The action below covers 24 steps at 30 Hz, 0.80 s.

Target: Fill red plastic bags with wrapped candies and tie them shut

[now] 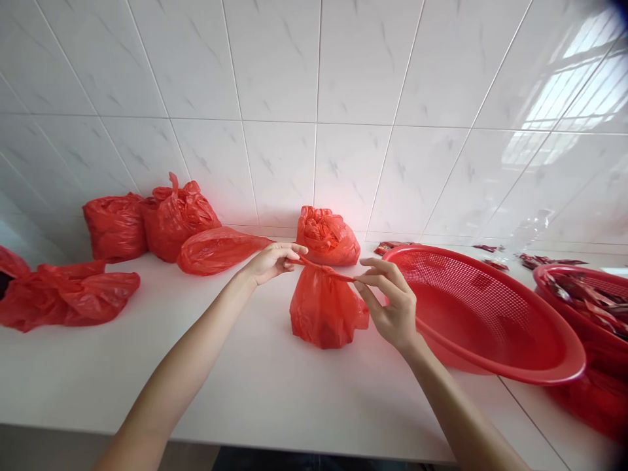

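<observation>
Gathered bag (pixel 324 317) is standing left of the big red basket (pixel 554 367), both ends of its top being pinched

The left hand (pixel 271 263) is reaching in on the far side of the gathered bag from the big red basket; its thumb and fingers are closing narrowly on one end of the bag's twisted top. The right hand (pixel 392 304) is hovering just left of the basket, its thumb and forefinger pinching the other end while the remaining fingers are standing apart. Between the hands, the strip is stretching into a thin line with what looks like a knot in it.

On the white table (pixel 235 392), the rear bag (pixel 330 237) is resting left of the basket and behind the gathered one. Farther left of the basket, a loose bag (pixel 213 252) is lying on its side, and beyond it two bulging bags (pixel 177 219) are sitting side by side. Farthest left of the basket, a crumpled bag (pixel 73 297) is lying nearer the front. A second basket (pixel 543 280) is standing just right of the big one, holding shiny packets (pixel 583 291).
</observation>
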### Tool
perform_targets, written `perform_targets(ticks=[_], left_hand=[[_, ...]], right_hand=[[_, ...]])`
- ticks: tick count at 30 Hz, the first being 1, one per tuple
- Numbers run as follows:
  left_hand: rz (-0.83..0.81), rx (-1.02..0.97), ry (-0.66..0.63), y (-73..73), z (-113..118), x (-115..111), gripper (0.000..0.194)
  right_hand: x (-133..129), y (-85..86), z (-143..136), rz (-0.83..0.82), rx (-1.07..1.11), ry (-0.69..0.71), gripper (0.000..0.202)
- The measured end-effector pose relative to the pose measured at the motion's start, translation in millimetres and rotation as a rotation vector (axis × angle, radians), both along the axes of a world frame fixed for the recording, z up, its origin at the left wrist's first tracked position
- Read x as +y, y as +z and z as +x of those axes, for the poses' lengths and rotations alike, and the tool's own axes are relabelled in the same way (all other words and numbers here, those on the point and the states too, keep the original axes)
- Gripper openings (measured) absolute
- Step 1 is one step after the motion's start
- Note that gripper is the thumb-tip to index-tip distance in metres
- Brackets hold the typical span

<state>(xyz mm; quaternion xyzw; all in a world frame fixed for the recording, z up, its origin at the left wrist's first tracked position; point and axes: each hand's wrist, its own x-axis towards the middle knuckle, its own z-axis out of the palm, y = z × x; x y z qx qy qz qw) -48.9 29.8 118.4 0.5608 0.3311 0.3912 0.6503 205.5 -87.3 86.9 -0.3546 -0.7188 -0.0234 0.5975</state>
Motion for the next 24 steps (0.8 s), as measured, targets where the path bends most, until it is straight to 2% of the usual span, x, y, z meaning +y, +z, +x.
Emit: perform_targets(ticks=[7, 10, 12, 14, 17, 19, 21, 24], left_hand=[[-0.055, 0.040, 0.105, -38.7, -31, 19, 0.023], [-0.050, 0.046, 0.164, -46.1, -34, 23, 0.023], [-0.030, 0.043, 0.210, -45.7, -33, 25, 0.024], [0.008, 0.028, 0.260, -39.0, -29, 25, 0.025], [0.084, -0.013, 0.290, -15.6, -18, 16, 0.028], [0.162, -0.024, 0.262, 6.1, -6, 5, 0.029], [0.324, 0.011, 0.207, 28.0, 9, -10, 0.026], [0.523, 0.081, 0.098, 52.8, 31, -29, 0.021]], right_hand=[[-20, -21.4, 23, -0.373, 0.180, 0.035, 0.014], [-22, -26.8, 26, -0.452, 0.249, 0.062, 0.018], [-22, -24.0, 24, -0.500, 0.299, 0.112, 0.020], [-21, -15.5, 19, -0.545, 0.359, 0.180, 0.020], [-14, 4.2, 8, -0.593, 0.460, 0.300, 0.020], [-5, 18.7, 0, -0.610, 0.507, 0.391, 0.024], [6, 32.2, -8, -0.619, 0.514, 0.465, 0.028], [21, 49.4, -20, -0.658, 0.444, 0.531, 0.031]])
